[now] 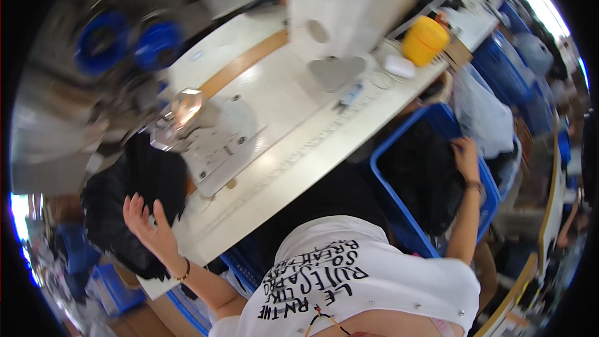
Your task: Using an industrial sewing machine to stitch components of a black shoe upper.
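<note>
My left hand (148, 224) hovers with fingers spread over a heap of black fabric (128, 200) lying at the left end of a white sewing table (299, 143). It holds nothing. My right hand (465, 157) reaches down into a blue plastic bin (399, 212) on my right and rests on the black fabric (418, 175) that fills it; whether it grips the cloth is unclear. A sewing machine head (181, 115) with its metal plate stands just beyond the heap on the table.
A yellow container (424, 40) and small white items sit at the table's far right end. A clear plastic bag (483, 115) lies beside the bin. More blue bins (505, 65) line the right side. Blue thread spools (125, 43) sit at the far left.
</note>
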Demonstrator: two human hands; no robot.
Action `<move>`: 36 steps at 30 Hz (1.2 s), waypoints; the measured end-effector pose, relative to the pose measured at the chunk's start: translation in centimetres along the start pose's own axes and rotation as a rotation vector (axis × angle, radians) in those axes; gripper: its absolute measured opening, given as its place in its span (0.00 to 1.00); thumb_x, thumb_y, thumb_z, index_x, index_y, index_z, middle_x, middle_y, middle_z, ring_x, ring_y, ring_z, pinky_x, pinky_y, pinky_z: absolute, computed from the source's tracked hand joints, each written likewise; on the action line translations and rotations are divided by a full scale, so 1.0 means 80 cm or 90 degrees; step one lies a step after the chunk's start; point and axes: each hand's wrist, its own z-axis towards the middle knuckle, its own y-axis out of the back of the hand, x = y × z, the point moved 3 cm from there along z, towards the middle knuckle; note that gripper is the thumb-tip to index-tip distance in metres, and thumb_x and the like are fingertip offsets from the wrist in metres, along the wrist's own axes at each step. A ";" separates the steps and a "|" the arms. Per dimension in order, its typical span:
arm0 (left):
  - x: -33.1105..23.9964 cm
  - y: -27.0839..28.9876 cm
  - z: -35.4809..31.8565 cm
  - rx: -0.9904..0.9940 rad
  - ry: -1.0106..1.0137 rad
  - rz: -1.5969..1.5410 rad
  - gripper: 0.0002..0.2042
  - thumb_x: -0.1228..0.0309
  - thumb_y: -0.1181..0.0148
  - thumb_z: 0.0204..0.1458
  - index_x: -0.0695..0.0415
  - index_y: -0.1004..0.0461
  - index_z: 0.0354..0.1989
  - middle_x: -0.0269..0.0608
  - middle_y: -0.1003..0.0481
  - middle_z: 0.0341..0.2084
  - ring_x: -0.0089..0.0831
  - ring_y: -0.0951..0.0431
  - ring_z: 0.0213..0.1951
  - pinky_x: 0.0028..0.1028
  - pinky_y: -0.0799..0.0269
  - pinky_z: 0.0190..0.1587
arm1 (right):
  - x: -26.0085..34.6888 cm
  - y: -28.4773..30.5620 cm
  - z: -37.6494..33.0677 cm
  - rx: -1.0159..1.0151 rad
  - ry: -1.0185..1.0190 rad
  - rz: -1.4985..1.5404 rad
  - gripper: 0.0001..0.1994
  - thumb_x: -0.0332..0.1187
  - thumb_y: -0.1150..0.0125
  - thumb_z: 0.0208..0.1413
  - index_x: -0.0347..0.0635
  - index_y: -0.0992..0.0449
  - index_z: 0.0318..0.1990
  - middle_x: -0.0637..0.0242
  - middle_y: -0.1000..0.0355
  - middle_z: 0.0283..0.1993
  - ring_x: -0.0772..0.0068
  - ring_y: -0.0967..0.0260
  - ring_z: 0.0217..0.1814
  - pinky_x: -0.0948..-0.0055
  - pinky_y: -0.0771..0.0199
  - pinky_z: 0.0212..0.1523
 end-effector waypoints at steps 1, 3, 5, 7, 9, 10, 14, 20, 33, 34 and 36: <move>0.006 0.005 -0.002 -0.006 0.006 0.015 0.20 0.74 0.41 0.49 0.59 0.35 0.51 0.41 0.41 0.54 0.32 0.33 0.50 0.28 0.35 0.48 | 0.012 0.018 0.000 0.005 -0.076 -0.002 0.04 0.25 0.46 0.47 0.37 0.26 0.30 0.54 0.32 0.32 0.51 0.36 0.39 0.62 0.36 0.42; 0.011 0.005 -0.001 -0.007 0.036 0.010 0.17 0.75 0.41 0.48 0.59 0.33 0.48 0.42 0.39 0.53 0.31 0.32 0.48 0.27 0.34 0.47 | 0.030 0.062 -0.013 0.004 -0.170 -0.117 0.07 0.25 0.52 0.51 0.37 0.29 0.37 0.53 0.32 0.39 0.50 0.36 0.46 0.61 0.37 0.47; 0.012 -0.001 0.007 -0.008 0.050 0.001 0.14 0.75 0.41 0.48 0.59 0.30 0.44 0.42 0.36 0.51 0.31 0.31 0.47 0.26 0.33 0.46 | 0.023 0.103 -0.030 -0.073 -0.123 -0.218 0.12 0.24 0.57 0.54 0.36 0.33 0.45 0.54 0.34 0.46 0.53 0.38 0.52 0.66 0.39 0.53; 0.019 0.002 0.011 -0.007 0.073 -0.017 0.11 0.76 0.41 0.47 0.59 0.28 0.41 0.42 0.31 0.46 0.32 0.30 0.46 0.26 0.33 0.44 | 0.114 0.152 0.006 -0.083 -0.196 -0.012 0.15 0.21 0.56 0.52 0.36 0.33 0.48 0.57 0.33 0.48 0.68 0.35 0.50 0.73 0.38 0.50; 0.028 -0.007 0.016 0.017 0.056 -0.004 0.10 0.76 0.41 0.46 0.60 0.27 0.38 0.42 0.28 0.40 0.33 0.29 0.44 0.27 0.33 0.44 | 0.130 0.167 0.029 -0.231 -0.365 0.296 0.13 0.19 0.56 0.51 0.34 0.32 0.44 0.55 0.31 0.47 0.70 0.34 0.48 0.75 0.35 0.47; 0.028 -0.018 0.022 0.041 0.035 -0.010 0.09 0.77 0.41 0.45 0.61 0.27 0.36 0.43 0.27 0.38 0.35 0.28 0.42 0.28 0.33 0.43 | 0.171 0.162 0.040 -0.231 -0.358 0.301 0.13 0.19 0.56 0.51 0.34 0.32 0.44 0.55 0.31 0.47 0.70 0.34 0.48 0.75 0.35 0.47; 0.020 -0.061 0.024 0.122 -0.055 -0.037 0.10 0.77 0.38 0.41 0.63 0.27 0.34 0.46 0.26 0.36 0.40 0.26 0.40 0.29 0.32 0.43 | 0.355 0.145 0.101 -0.300 0.296 0.119 0.06 0.17 0.50 0.49 0.32 0.30 0.34 0.49 0.28 0.40 0.56 0.29 0.42 0.70 0.30 0.44; -0.062 -0.127 -0.043 0.470 0.047 -0.534 0.26 0.59 0.41 0.48 0.57 0.37 0.54 0.43 0.31 0.47 0.33 0.31 0.50 0.31 0.36 0.50 | 0.428 0.032 0.159 -0.308 0.478 0.314 0.17 0.12 0.45 0.36 0.38 0.28 0.36 0.59 0.27 0.36 0.58 0.30 0.36 0.69 0.29 0.36; -0.136 -0.187 -0.068 0.489 0.729 -1.043 0.19 0.51 0.66 0.60 0.51 0.35 0.43 0.30 0.35 0.20 0.26 0.31 0.27 0.31 0.31 0.39 | 0.405 0.032 0.116 -0.192 0.360 0.506 0.14 0.15 0.40 0.36 0.38 0.25 0.34 0.61 0.26 0.33 0.63 0.29 0.34 0.72 0.30 0.37; -0.123 -0.184 -0.070 0.484 0.683 -1.130 0.17 0.54 0.61 0.59 0.53 0.33 0.43 0.35 0.31 0.20 0.28 0.28 0.26 0.27 0.32 0.34 | 0.392 0.063 0.108 -0.231 0.320 0.446 0.12 0.14 0.43 0.38 0.37 0.25 0.33 0.60 0.26 0.33 0.63 0.29 0.35 0.72 0.30 0.38; -0.109 -0.197 -0.069 0.520 0.654 -1.115 0.17 0.54 0.61 0.59 0.54 0.34 0.44 0.34 0.32 0.19 0.28 0.28 0.25 0.26 0.32 0.31 | 0.336 0.118 0.080 -0.345 0.183 0.381 0.11 0.13 0.46 0.40 0.34 0.25 0.32 0.58 0.26 0.34 0.65 0.30 0.37 0.73 0.31 0.40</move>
